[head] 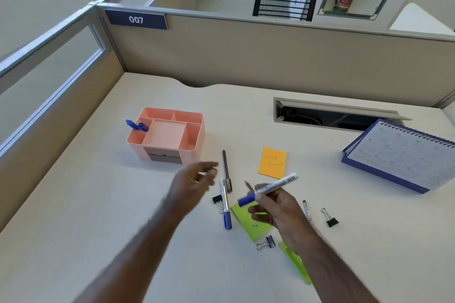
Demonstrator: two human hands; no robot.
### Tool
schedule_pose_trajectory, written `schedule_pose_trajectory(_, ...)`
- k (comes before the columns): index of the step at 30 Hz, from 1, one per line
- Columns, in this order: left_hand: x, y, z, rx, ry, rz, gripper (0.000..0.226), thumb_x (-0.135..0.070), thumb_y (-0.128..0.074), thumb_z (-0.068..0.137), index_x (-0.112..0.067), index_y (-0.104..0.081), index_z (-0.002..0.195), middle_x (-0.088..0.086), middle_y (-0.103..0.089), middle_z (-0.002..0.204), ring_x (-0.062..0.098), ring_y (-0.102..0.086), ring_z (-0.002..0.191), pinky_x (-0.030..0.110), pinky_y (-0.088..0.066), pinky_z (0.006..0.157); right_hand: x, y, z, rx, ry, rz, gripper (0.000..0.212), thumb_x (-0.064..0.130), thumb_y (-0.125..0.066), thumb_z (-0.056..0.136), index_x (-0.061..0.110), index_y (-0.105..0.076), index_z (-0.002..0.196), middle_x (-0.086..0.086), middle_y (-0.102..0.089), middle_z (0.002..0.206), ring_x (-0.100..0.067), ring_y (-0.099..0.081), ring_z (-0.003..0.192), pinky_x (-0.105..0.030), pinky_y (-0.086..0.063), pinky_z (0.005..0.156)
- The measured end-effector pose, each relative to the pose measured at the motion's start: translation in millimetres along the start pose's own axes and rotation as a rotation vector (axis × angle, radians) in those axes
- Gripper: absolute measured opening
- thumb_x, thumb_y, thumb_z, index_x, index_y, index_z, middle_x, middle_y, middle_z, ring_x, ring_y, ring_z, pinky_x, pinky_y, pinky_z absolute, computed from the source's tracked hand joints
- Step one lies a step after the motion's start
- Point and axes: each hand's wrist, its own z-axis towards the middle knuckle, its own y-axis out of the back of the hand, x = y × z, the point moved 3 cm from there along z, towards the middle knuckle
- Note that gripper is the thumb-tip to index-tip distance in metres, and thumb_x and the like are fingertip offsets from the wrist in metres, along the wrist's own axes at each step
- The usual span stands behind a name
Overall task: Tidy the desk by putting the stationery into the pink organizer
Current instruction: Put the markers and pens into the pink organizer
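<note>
The pink organizer (194, 135) stands at the left of the desk, with blue-capped markers (136, 125) leaning in its left compartment. My right hand (278, 206) holds a white marker with a blue cap (270, 188) above the green sticky notes (248, 221). My left hand (194, 179) hovers blurred and empty, fingers apart, between the organizer and a dark pen (226, 170). On the desk lie another blue-capped marker (226, 206), an orange sticky pad (272, 162), a thin pen (307, 210), a gold-tipped pen (249, 186), a green ruler (296, 263) and binder clips (331, 219), (267, 243), (217, 199).
A spiral desk calendar (403, 152) stands at the right. An open cable slot (332, 115) runs along the back of the desk. Beige partition walls (246, 56) close the desk off at the back and left.
</note>
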Motion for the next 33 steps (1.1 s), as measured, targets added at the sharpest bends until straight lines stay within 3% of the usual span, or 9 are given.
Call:
schedule_pose_trajectory(4,-5.2,-29.1,-24.0,0.132,0.158,-0.319,0.028,-0.019,-0.069,0.086,-0.009,-0.07,0.111,0.014,-0.076,0.099,0.025,-0.073,0.091,0.035,-0.059,0.081,15.2,-20.7,8.7,-0.033,0.106,-0.01,0.018,0.011,-0.067,0.087,0.015,-0.066,0.105,-0.002,-0.076,0.097,-0.024,-0.073,0.082,-0.03,-0.054,0.063)
schedule_pose_trajectory(9,-14.1,-20.4,-20.6,0.071,0.259,-0.524,0.018,-0.001,-0.061,0.091,-0.005,-0.068,0.107,0.016,-0.076,0.096,0.023,-0.074,0.087,0.026,-0.059,0.077,15.3,-32.3,15.3,-0.012,0.173,-0.048,0.023,0.011,-0.071,0.084,0.02,-0.069,0.104,0.005,-0.075,0.088,-0.012,-0.071,0.078,-0.029,-0.052,0.062)
schedule_pose_trajectory(12,-23.1,-1.8,-12.7,0.048,0.221,-0.524,0.019,0.006,-0.06,0.089,-0.003,-0.068,0.104,0.013,-0.076,0.093,0.02,-0.073,0.085,0.022,-0.058,0.074,8.4,-23.0,24.3,-0.004,0.216,-0.271,0.029,0.011,-0.073,0.082,0.03,-0.067,0.104,0.01,-0.073,0.097,-0.007,-0.068,0.079,-0.027,-0.054,0.065)
schedule_pose_trajectory(16,-30.6,58.9,9.8,-0.124,0.087,-0.382,0.021,0.004,-0.063,0.088,-0.009,-0.07,0.103,0.005,-0.075,0.086,0.01,-0.069,0.077,0.017,-0.056,0.075,-8.4,16.4,34.2,-0.175,0.314,-0.627,0.034,0.013,-0.065,0.086,0.039,-0.059,0.108,0.01,-0.061,0.116,-0.01,-0.064,0.093,-0.016,-0.048,0.072)
schedule_pose_trajectory(21,-43.0,151.8,45.6,-0.575,-0.085,0.111,0.021,-0.013,-0.07,0.087,-0.013,-0.074,0.108,0.002,-0.069,0.081,-0.008,-0.052,0.047,0.003,-0.039,0.048,-19.3,50.3,35.9,-0.267,0.308,-0.697,0.033,0.01,-0.059,0.088,0.037,-0.061,0.107,0.008,-0.059,0.115,-0.009,-0.062,0.093,-0.009,-0.046,0.067)
schedule_pose_trajectory(26,-54.5,191.4,67.0,-0.701,-0.195,0.497,0.026,-0.012,-0.065,0.09,-0.004,-0.071,0.114,0.011,-0.072,0.1,0.009,-0.062,0.072,-0.002,-0.043,0.057,-24.3,56.5,39.6,-0.291,0.311,-0.721,0.03,0.01,-0.059,0.088,0.029,-0.064,0.11,0.01,-0.06,0.114,-0.009,-0.062,0.093,-0.014,-0.046,0.07)
schedule_pose_trajectory(28,-50.8,192.0,76.0,-0.691,-0.22,0.602,0.026,-0.009,-0.064,0.09,-0.002,-0.072,0.113,0.016,-0.073,0.103,0.018,-0.064,0.078,0.005,-0.049,0.062,-26.7,51.1,40.3,-0.263,0.321,-0.756,0.03,0.011,-0.059,0.088,0.031,-0.063,0.111,0.011,-0.059,0.115,-0.01,-0.061,0.095,-0.016,-0.046,0.074)
schedule_pose_trajectory(31,-35.7,186.2,90.8,-0.627,-0.233,0.731,0.025,-0.007,-0.062,0.09,-0.003,-0.072,0.112,0.017,-0.073,0.104,0.025,-0.069,0.083,0.033,-0.058,0.075,-31.3,37.5,40.1,-0.18,0.315,-0.854,0.028,0.018,-0.059,0.089,0.035,-0.062,0.11,0.019,-0.057,0.112,-0.005,-0.058,0.096,-0.028,-0.05,0.082)
schedule_pose_trajectory(33,-25.5,183.1,99.2,-0.595,-0.217,0.791,0.025,-0.008,-0.061,0.09,-0.005,-0.073,0.111,0.015,-0.074,0.105,0.027,-0.07,0.086,0.037,-0.058,0.076,-35.4,24.9,39.6,-0.125,0.295,-0.939,0.023,0.025,-0.059,0.088,0.038,-0.063,0.106,0.018,-0.059,0.103,-0.003,-0.059,0.09,-0.031,-0.052,0.08)
